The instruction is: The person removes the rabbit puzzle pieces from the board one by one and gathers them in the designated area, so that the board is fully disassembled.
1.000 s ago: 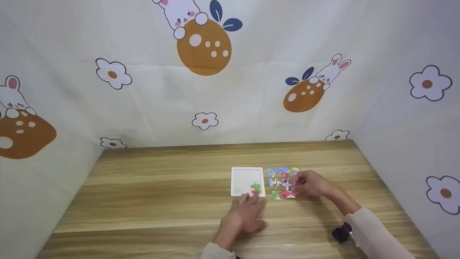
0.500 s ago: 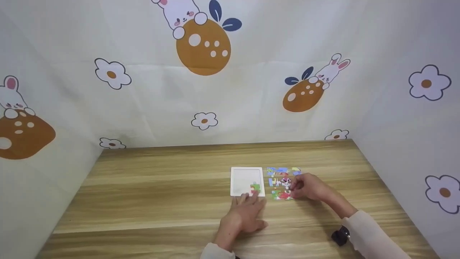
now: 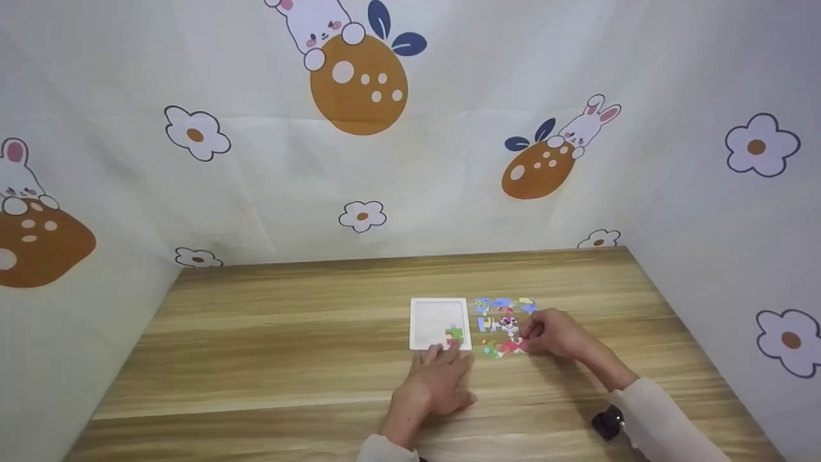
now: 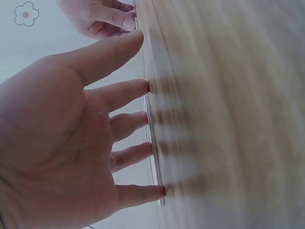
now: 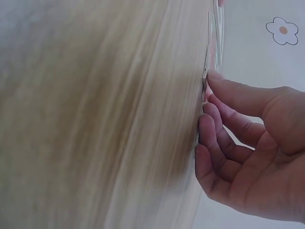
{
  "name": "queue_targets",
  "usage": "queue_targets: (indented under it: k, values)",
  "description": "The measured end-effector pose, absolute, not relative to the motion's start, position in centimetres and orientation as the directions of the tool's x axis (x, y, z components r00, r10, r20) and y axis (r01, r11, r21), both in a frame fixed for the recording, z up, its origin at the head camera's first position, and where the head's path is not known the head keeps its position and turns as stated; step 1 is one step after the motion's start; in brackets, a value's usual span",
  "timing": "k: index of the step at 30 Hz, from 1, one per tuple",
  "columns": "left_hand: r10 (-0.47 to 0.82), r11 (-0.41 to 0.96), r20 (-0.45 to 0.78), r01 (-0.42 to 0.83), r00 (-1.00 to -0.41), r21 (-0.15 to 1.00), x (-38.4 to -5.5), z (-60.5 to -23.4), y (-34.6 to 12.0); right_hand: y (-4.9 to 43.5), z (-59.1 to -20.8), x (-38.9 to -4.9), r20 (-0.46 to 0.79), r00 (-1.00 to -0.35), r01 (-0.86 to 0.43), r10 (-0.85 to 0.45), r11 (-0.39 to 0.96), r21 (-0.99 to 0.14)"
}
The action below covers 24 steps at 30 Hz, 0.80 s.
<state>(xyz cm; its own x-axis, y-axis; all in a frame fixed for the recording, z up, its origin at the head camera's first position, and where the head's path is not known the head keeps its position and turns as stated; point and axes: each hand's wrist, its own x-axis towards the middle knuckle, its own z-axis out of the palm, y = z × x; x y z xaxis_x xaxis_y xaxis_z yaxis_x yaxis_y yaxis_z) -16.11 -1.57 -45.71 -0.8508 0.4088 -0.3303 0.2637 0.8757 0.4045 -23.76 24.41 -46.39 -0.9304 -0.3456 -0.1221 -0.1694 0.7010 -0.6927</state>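
Note:
A square white puzzle tray (image 3: 426, 321) lies on the table, one green-and-red puzzle piece (image 3: 455, 334) in its near right corner. My left hand (image 3: 433, 387) rests along the tray's near edge, fingers spread and straight; the left wrist view shows the fingertips at that edge. Right of the tray, loose picture pieces lie in rows: blue ones (image 3: 494, 303) at the back, a white animal's face (image 3: 508, 323) in the middle. In the front row my right hand (image 3: 555, 335) pinches a red puzzle piece (image 3: 511, 346) between thumb and index finger, its edge (image 5: 205, 86) slightly raised in the right wrist view.
A green puzzle piece (image 3: 490, 348) lies left of the red one. The wood-grain table (image 3: 288, 346) ends against a patterned curtain (image 3: 288, 179) at the back and sides. A small black device (image 3: 608, 423) sits under the right sleeve (image 3: 664, 417).
My right hand has come slightly down and nearer to me, fingers now at the red front-row piece, which sits a little askew. The left hand keeps its place on the tray.

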Motion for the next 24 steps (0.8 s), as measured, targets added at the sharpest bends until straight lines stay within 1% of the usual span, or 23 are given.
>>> queue_targets:
  k: [5, 17, 24]
  values:
    - [0.407, 0.877, -0.33, 0.263, -0.852, 0.402, -16.19, -45.75, -1.53, 24.35, -46.4, -23.74, -0.11, -0.936, -0.173, -0.333, 0.711, -0.682]
    - [0.408, 0.876, -0.317, 0.269, -0.856, 0.401, -16.16, -45.82, -1.43, 23.71, -46.34, -23.29, -0.136, -0.94, -0.143, -0.312, 0.725, -0.674]
    - [0.434, 0.863, -0.276, 0.308, -0.858, 0.399, -16.33, -45.6, -1.68, 23.56, -45.82, -23.38, -0.131, -0.944, -0.14, -0.303, 0.727, -0.672]
